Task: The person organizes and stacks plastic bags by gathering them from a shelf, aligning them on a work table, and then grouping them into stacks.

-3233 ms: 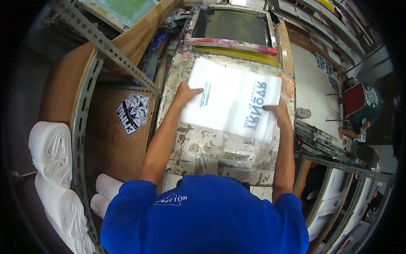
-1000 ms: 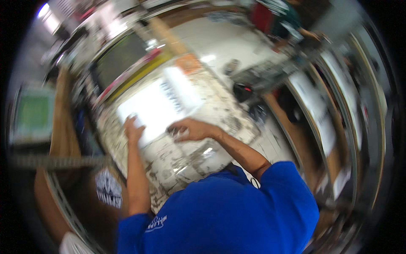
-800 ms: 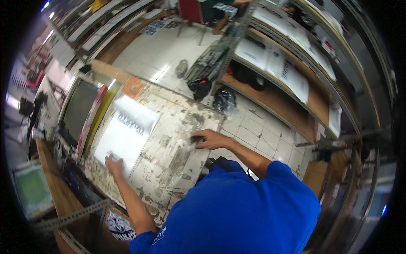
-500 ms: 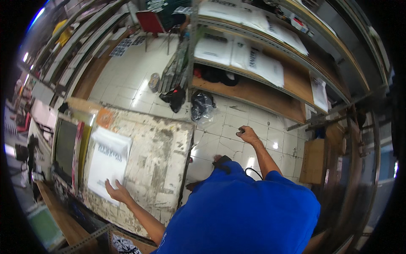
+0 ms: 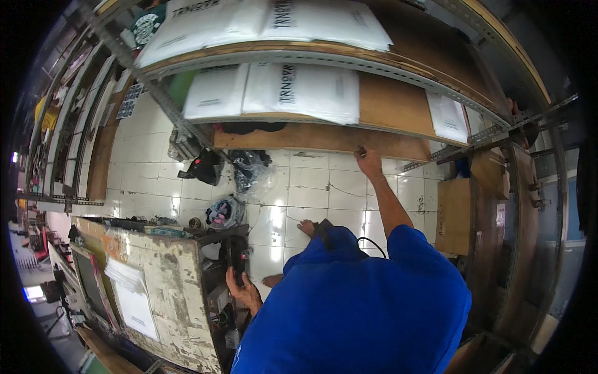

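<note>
My left hand (image 5: 243,290) is near the right edge of the stained work table (image 5: 176,274), with its fingers apart and nothing in them. On that table lies a stack of white printed plastic bags (image 5: 137,311), its far end ruffled. Stretched forward over the floor, my right hand (image 5: 370,163) comes close to the front of the lowest shelf (image 5: 311,138). Its fingers are curled together around something small and dark that I cannot make out. More white printed bags (image 5: 311,93) lie on the middle shelf, and others (image 5: 330,23) on the shelf above.
A framed printing screen (image 5: 90,274) stands at the table's left side. Black plastic bags (image 5: 204,167) and a clear bag of coloured scraps (image 5: 225,212) sit on the tiled floor (image 5: 311,187). A cardboard box (image 5: 455,217) stands at the right, by a metal rack.
My body has turned toward the shelves, which now fill more of the view. My left hand has left the bag stack on the table. My right hand has come nearer the lowest shelf.
</note>
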### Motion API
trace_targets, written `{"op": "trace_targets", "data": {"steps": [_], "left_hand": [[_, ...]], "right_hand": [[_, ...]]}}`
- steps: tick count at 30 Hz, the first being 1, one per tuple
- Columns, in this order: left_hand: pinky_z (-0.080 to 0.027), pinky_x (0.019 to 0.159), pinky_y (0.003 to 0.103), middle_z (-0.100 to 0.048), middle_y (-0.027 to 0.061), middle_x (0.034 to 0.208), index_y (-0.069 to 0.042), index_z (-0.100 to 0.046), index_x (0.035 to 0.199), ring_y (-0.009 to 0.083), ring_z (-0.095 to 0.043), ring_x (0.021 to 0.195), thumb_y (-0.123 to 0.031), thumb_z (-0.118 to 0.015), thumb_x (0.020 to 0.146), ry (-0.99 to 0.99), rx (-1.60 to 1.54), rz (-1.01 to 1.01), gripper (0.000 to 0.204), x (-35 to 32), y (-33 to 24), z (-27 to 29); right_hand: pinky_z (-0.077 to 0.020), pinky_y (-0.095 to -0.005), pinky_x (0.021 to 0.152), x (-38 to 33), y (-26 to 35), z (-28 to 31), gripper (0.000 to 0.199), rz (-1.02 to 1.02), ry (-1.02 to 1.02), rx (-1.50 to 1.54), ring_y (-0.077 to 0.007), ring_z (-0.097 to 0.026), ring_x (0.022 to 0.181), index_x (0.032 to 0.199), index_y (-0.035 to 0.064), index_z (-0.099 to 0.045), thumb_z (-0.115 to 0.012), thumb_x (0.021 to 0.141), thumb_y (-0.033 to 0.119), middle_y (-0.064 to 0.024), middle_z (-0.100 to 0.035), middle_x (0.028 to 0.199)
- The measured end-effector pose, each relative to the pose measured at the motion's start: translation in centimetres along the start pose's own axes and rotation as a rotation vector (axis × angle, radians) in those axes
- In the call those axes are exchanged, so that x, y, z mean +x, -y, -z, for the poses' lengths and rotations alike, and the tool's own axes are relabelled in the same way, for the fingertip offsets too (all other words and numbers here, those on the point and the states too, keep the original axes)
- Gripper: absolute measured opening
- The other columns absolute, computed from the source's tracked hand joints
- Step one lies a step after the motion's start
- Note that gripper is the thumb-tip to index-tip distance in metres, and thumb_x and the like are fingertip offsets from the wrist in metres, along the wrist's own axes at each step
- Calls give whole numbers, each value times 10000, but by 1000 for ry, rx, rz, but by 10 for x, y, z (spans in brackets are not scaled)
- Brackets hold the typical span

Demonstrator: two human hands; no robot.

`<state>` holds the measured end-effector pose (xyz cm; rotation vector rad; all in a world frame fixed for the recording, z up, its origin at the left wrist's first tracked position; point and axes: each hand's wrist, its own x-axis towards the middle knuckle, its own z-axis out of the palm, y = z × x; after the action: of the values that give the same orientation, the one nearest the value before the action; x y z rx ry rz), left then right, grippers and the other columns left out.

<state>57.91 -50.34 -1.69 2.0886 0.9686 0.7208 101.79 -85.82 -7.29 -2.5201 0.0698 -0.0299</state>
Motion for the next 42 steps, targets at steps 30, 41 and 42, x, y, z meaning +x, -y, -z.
{"op": "trace_targets", "data": {"steps": [30,41,42], "left_hand": [[-501,866,394,-547,190,1322,22,-463,1371,268,-612,1038,-101,-636,909,237,-462,1594,508,-764,-209,-369],[-482,863,406,-536,128,1344,-56,-465,1381,243,-612,1040,-144,-656,915,19,-411,1708,511,-756,-199,-442],[-474,865,389,-544,119,1316,-61,-474,1372,231,-606,1044,-127,-683,896,-40,-410,1696,523,-748,-193,-455]], "right_hand": [[-500,-468,845,471,-502,239,651,-26,-274,119,-330,-650,956,1224,4,-558,-795,746,378,-225,-671,995],[-509,-463,790,525,-548,252,327,218,223,-771,-336,-633,964,1034,21,-639,-720,794,228,-240,-638,1009],[-510,-454,798,527,-541,245,365,222,182,-552,-334,-622,994,1086,20,-606,-710,778,186,-244,-616,1064]]}}
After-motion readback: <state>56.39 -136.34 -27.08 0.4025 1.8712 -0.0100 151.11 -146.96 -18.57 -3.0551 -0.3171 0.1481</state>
